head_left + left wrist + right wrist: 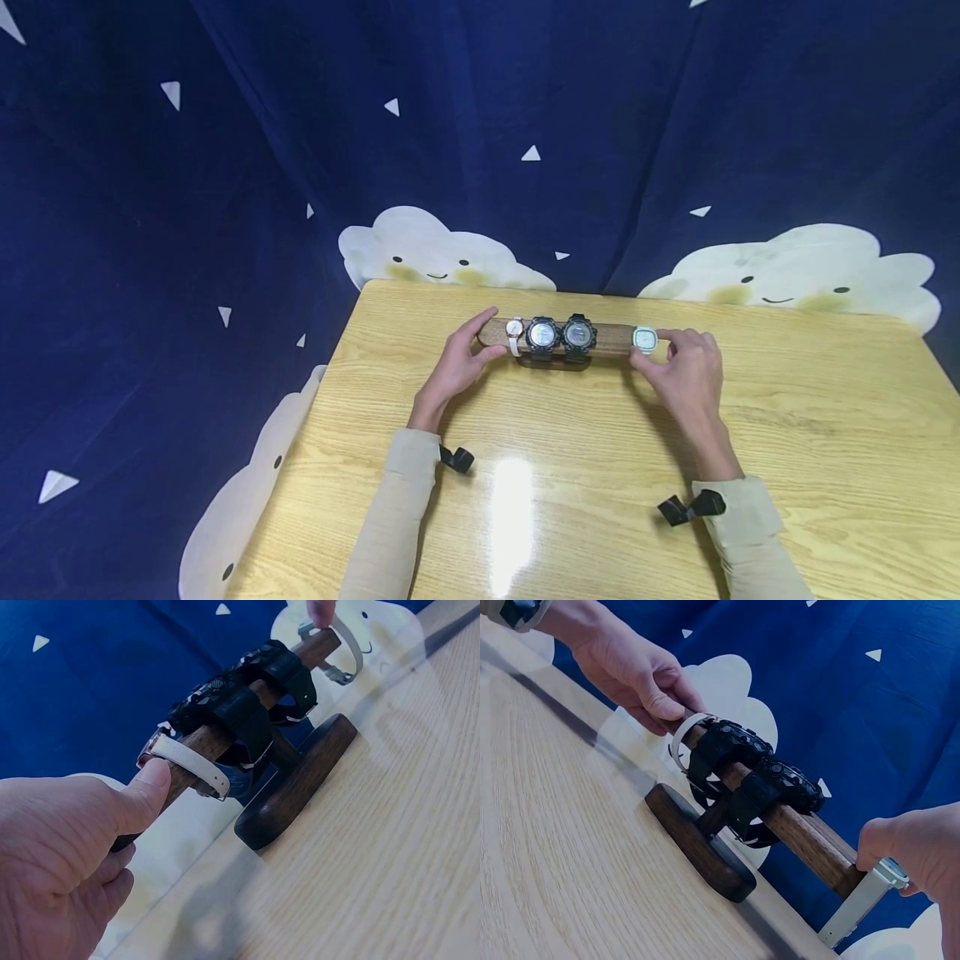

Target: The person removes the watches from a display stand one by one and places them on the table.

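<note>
A wooden watch stand (613, 338) holds its horizontal bar above a dark wooden base (697, 847). My left hand (459, 360) grips the bar's left end between thumb and fingers, the thumb beside a small watch with a white strap (187, 761). Two bulky black watches, one (542, 333) left of the other (578, 333), are strapped round the bar near its middle. At the right end, my right hand (688, 371) pinches a pale square-faced watch (644, 339). Its closed strap loop is at the bar's tip; how far the bar passes through it I cannot tell.
The stand is on a light wooden table (585, 483), near its back edge. Behind hangs a dark blue curtain (465, 150) with white triangles and smiling clouds (795, 267). A black strap-mounted device (457, 458) is on the left wrist, another (693, 505) on the right.
</note>
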`<action>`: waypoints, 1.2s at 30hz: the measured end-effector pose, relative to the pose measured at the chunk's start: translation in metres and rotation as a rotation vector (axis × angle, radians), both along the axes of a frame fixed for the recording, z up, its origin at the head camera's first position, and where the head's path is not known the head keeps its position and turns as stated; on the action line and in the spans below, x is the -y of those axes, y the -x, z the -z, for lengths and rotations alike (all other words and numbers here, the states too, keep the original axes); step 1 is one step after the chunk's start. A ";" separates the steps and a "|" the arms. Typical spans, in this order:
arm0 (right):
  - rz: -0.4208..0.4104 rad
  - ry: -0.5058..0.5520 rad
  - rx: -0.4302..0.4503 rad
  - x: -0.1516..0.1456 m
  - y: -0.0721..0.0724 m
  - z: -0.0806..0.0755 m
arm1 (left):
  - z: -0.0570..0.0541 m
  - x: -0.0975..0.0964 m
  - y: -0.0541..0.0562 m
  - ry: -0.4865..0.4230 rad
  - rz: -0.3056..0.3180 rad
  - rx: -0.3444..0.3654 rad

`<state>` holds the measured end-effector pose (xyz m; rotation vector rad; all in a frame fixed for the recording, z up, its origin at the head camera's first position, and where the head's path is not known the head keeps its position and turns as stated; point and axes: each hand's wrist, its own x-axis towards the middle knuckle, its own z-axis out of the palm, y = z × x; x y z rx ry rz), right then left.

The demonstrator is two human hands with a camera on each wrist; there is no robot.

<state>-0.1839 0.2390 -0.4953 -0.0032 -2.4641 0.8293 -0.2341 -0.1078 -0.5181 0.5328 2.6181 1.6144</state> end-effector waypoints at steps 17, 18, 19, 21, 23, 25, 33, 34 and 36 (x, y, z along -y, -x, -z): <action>-0.014 0.011 -0.029 -0.008 0.002 0.001 | 0.001 -0.001 0.000 -0.012 -0.007 0.023; -0.017 0.015 -0.030 -0.008 0.002 0.001 | 0.001 -0.001 0.000 -0.014 -0.008 0.025; -0.019 0.017 -0.031 -0.008 0.002 0.001 | 0.001 0.000 0.000 -0.014 -0.008 0.026; -0.024 0.025 -0.032 -0.007 0.003 0.002 | 0.001 0.001 0.000 -0.012 -0.005 0.026; -0.020 0.024 -0.028 -0.009 0.002 0.002 | 0.001 0.000 0.000 -0.015 -0.003 0.032; -0.013 0.022 -0.022 -0.009 0.002 0.002 | 0.000 -0.001 0.000 -0.021 0.001 0.036; -0.020 0.018 -0.014 -0.005 0.003 0.002 | -0.001 0.002 0.000 -0.069 0.006 0.044; -0.017 0.018 -0.013 -0.004 0.003 0.003 | -0.001 0.003 0.000 -0.071 0.014 0.043; -0.008 0.020 -0.015 -0.005 0.002 0.003 | -0.001 0.002 0.001 -0.075 0.029 0.042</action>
